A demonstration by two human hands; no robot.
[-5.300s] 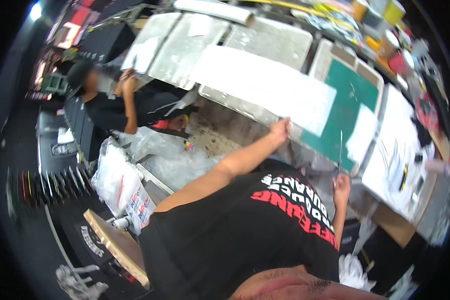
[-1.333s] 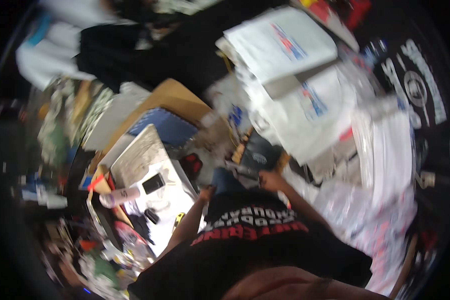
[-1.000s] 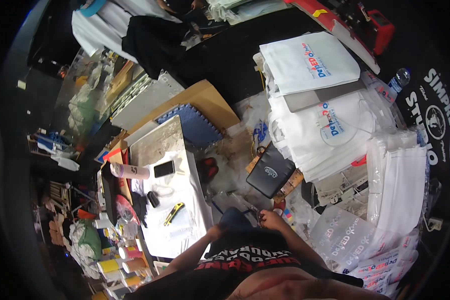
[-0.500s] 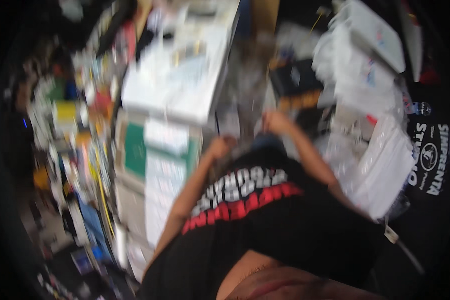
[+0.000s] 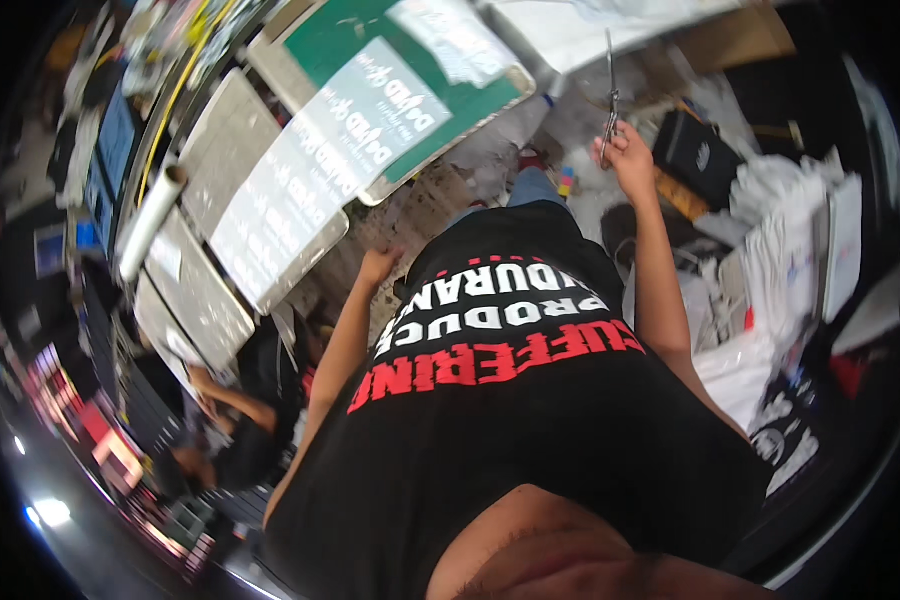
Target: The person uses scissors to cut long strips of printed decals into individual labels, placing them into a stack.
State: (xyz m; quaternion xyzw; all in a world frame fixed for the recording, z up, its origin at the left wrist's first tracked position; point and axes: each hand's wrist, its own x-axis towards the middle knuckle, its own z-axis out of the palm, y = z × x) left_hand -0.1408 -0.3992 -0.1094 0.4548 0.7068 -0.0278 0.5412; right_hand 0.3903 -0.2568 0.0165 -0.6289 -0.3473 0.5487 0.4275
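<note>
My right hand (image 5: 626, 152) is closed round the handles of a pair of metal scissors (image 5: 612, 90). The blades point up, away from me, held above the floor between a white table corner and a black box. My left hand (image 5: 378, 266) hangs low beside my hip, with nothing visible in it and its small fingers loosely out. Nearest to that hand is a worktable board (image 5: 320, 232) carrying a long pale printed sheet (image 5: 270, 235). A green panel (image 5: 320, 40) lies at the board's far end, with another printed sheet (image 5: 450, 40) on it.
A white tabletop (image 5: 560, 35) stands ahead. Right are a black box (image 5: 695, 155), stacked white plastic bags (image 5: 785, 240) and cardboard (image 5: 735, 40). A white roll (image 5: 152, 222) lies left, past the boards. At lower left another person (image 5: 240, 430) reaches toward a board.
My hands have moved apart from in front of my waist: the left down to my side, the right outward with the scissors now plainly visible. The view has turned toward the left-hand boards.
</note>
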